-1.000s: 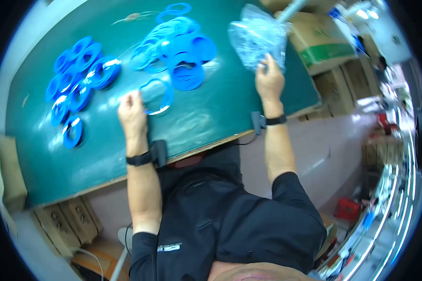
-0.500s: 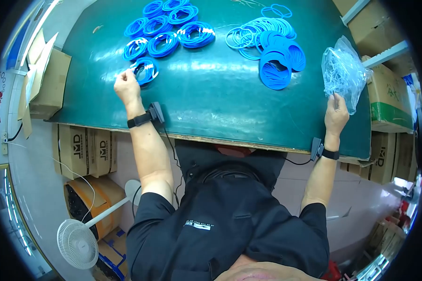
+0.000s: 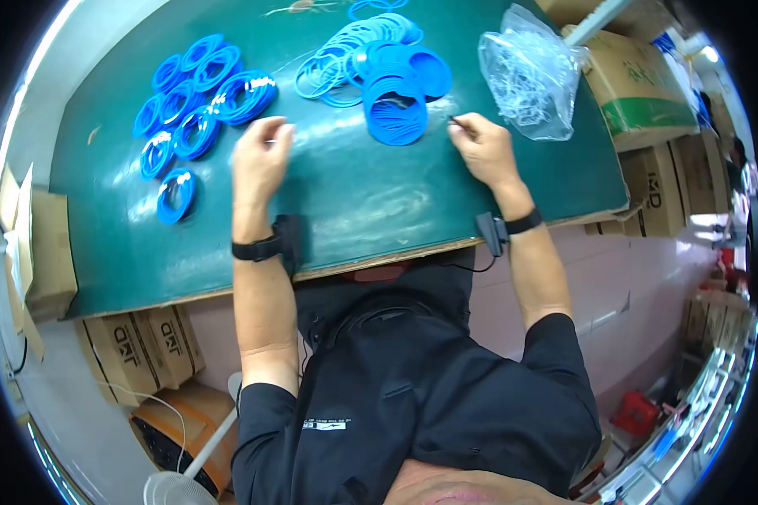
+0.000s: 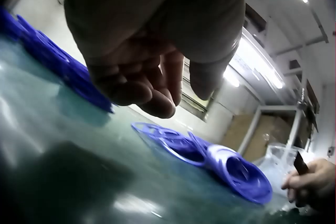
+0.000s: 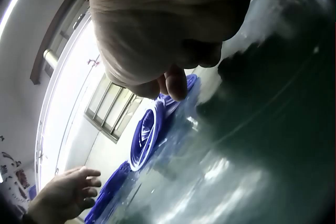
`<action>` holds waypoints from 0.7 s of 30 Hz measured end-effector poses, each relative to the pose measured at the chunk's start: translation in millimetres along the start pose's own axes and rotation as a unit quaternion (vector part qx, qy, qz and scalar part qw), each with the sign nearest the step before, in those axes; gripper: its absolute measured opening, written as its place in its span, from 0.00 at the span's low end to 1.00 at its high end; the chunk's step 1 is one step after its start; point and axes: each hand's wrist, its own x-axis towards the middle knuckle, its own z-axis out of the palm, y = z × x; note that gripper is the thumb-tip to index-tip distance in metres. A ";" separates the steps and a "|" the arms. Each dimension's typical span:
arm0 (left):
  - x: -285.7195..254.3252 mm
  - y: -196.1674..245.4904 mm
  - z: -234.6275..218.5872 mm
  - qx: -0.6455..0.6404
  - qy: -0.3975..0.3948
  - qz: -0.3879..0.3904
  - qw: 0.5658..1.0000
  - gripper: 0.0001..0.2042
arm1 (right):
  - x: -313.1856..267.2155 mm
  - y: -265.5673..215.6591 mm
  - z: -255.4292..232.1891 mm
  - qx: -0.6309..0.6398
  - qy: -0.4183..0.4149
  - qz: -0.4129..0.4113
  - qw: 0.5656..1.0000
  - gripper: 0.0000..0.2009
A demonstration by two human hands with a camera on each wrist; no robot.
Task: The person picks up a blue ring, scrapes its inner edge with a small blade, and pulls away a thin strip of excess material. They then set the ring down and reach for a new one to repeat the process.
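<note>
My left hand hovers over the table right of the blue ring bundles, its fingers loosely curled with nothing between them. In the left wrist view its fingertips hang above the green surface. My right hand is beside the front of the blue ring pile, pinching a small dark blade-like piece; what exactly it is I cannot tell. The pile fans out toward the back, with looser rings behind. Several bundles of blue rings lie at the left, one bundle nearest the front.
A clear plastic bag of pale scraps lies at the right of the green table. Cardboard boxes stand beyond the right edge, and an open carton at the left edge. Both wrists wear strapped cameras.
My left hand carried a blue ring to the front left bundle, let it go, and has come back toward the middle. The right hand has moved from the bag to the ring pile.
</note>
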 end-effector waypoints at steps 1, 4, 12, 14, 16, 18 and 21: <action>1.5 11.9 23.8 0.018 -0.045 0.021 0.999 0.16 | 2.0 -2.4 7.2 0.001 -0.008 -0.002 1.000 0.09; 5.4 39.9 77.4 0.039 -0.084 0.012 0.996 0.17 | 7.3 -9.9 21.7 -0.021 -0.012 -0.014 1.000 0.09; 11.1 39.3 117.4 0.074 -0.068 -0.029 0.994 0.13 | 9.3 -19.1 29.7 -0.085 -0.034 0.029 0.995 0.12; 10.7 44.9 115.9 0.050 -0.061 -0.051 0.996 0.11 | 8.3 -17.2 30.5 -0.079 -0.027 0.022 0.996 0.12; 6.8 41.8 115.7 0.029 -0.054 -0.049 0.997 0.11 | 8.4 -16.9 30.5 -0.071 -0.021 0.015 0.997 0.11; 4.1 39.2 115.6 0.007 -0.046 -0.046 0.998 0.10 | 8.5 -16.7 29.6 -0.057 -0.016 0.019 0.998 0.11; 1.6 42.0 115.3 -0.108 -0.066 -0.119 0.985 0.08 | 9.1 -20.8 28.4 -0.058 -0.028 0.041 0.997 0.12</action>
